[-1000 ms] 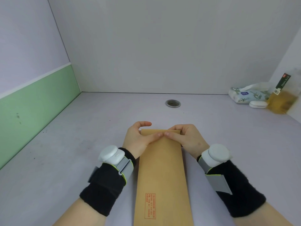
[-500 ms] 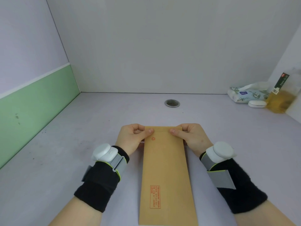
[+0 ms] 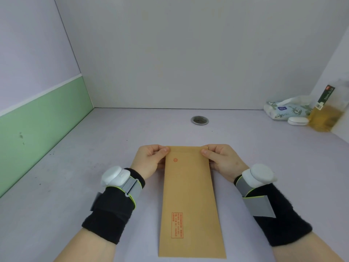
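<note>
A long brown paper envelope [image 3: 189, 195] lies lengthwise on the pale desk [image 3: 75, 186], its red printed box near my end and a small red mark near the far end. My left hand [image 3: 151, 159] pinches the far left corner of the envelope between thumb and curled fingers. My right hand [image 3: 220, 157] pinches the far right corner the same way. Both wrists wear black bands with white devices.
A round metal cable hole [image 3: 199, 120] sits in the desk beyond the envelope. At the back right corner stand a tissue pack [image 3: 283, 110], a small white case [image 3: 298, 121] and a bottle of amber liquid [image 3: 323, 114]. Walls enclose the desk on three sides.
My thumbs slid apart from the middle of the envelope's far end to its two corners. The far end now lies flat, showing the small red mark.
</note>
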The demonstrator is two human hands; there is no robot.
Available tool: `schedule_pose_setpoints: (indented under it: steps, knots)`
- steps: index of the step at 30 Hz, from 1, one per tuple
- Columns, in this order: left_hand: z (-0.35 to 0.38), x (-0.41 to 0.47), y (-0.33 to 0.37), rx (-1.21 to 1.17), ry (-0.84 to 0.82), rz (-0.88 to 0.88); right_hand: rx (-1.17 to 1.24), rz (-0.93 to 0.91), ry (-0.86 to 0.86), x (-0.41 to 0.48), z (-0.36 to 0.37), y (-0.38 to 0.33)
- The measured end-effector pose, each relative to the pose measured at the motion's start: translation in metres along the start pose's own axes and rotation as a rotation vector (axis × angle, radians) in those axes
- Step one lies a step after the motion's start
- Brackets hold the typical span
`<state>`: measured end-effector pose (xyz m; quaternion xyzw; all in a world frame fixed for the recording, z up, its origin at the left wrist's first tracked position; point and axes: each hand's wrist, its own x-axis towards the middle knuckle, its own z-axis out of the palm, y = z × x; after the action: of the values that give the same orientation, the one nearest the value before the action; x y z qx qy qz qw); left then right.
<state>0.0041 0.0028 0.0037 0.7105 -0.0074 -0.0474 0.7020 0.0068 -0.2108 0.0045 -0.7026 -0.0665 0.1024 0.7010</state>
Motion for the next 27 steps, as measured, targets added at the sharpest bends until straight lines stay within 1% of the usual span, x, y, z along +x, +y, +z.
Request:
schedule_pose_setpoints:
  steps: [6, 8, 13, 15, 17, 19, 24, 27]
  knots:
    - [-0.002, 0.000, -0.001, 0.040, 0.026, 0.030, 0.065, 0.037, -0.009, -0.001, -0.001, -0.001]
    - [-0.005, 0.001, -0.002, 0.143, 0.064, 0.066, -0.026, 0.016, 0.026, -0.002, -0.002, -0.002]
    - [-0.015, 0.004, -0.006, 0.464, 0.158, 0.181, -0.363, -0.066, 0.168, -0.006, -0.002, -0.004]
    - [-0.016, 0.004, -0.007, 0.541, 0.173, 0.208, -0.465, -0.091, 0.227, -0.005, -0.002, -0.001]
    - [-0.016, 0.004, -0.008, 0.534, 0.164, 0.209, -0.510, -0.097, 0.256, -0.005, -0.002, 0.001]
    - [-0.016, 0.005, -0.007, 0.495, 0.133, 0.197, -0.482, -0.097, 0.253, -0.004, -0.002, 0.001]
    - [-0.009, 0.001, -0.001, 0.241, 0.021, 0.130, -0.259, -0.088, 0.253, -0.003, 0.000, -0.002]
    - [-0.006, 0.000, 0.001, 0.118, 0.037, 0.099, -0.128, -0.098, 0.265, -0.003, 0.001, -0.004]
